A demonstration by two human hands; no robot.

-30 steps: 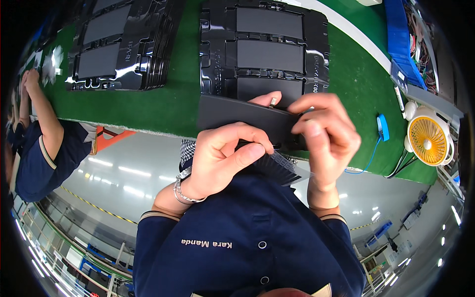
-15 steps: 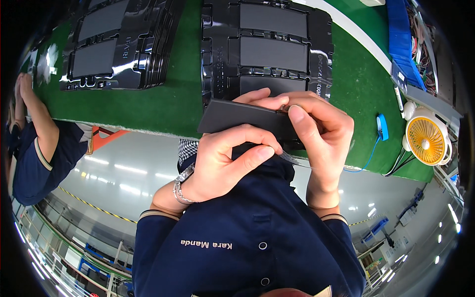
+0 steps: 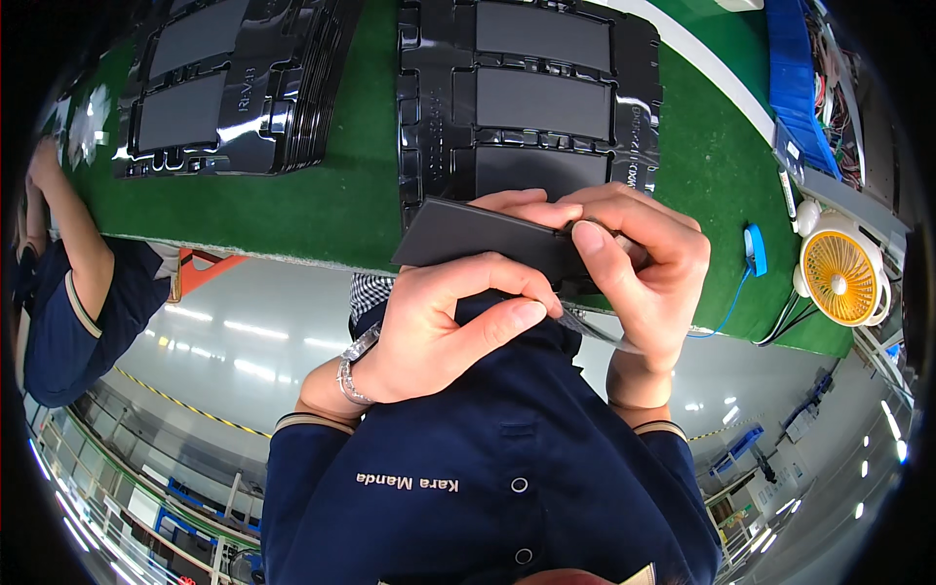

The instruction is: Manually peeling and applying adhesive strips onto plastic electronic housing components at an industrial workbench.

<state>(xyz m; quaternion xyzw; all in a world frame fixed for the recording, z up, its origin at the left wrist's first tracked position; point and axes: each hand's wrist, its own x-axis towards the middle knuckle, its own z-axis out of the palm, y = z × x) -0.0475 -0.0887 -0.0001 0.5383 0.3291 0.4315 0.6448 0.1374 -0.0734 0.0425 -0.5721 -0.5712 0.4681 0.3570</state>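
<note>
A flat, dark grey rectangular panel (image 3: 478,234) is held tilted in front of my body, above the table's near edge. My left hand (image 3: 439,322) grips its near side, with fingers curled and thumb close to the forefinger. At the panel's right end, my right hand (image 3: 648,263) pinches with thumb and forefinger; what lies between those fingertips is too small to make out. A thin, glossy strip (image 3: 597,331) runs from my left fingertips toward my right wrist. Just beyond my hands lies a black moulded tray (image 3: 439,107) with similar grey panels (image 3: 544,102) in its pockets.
A stack of black trays (image 3: 297,107) stands at the left of the green table (image 3: 361,195). On the right are a yellow-and-white fan (image 3: 838,276), a blue cabled device (image 3: 753,250), a marker (image 3: 787,193) and a blue bin (image 3: 795,78). Another person (image 3: 78,292) works at far left.
My right hand has shifted slightly right, its thumb and forefinger still pinched at the panel's end. More of the glossy strip shows between my hands. The panel has barely moved.
</note>
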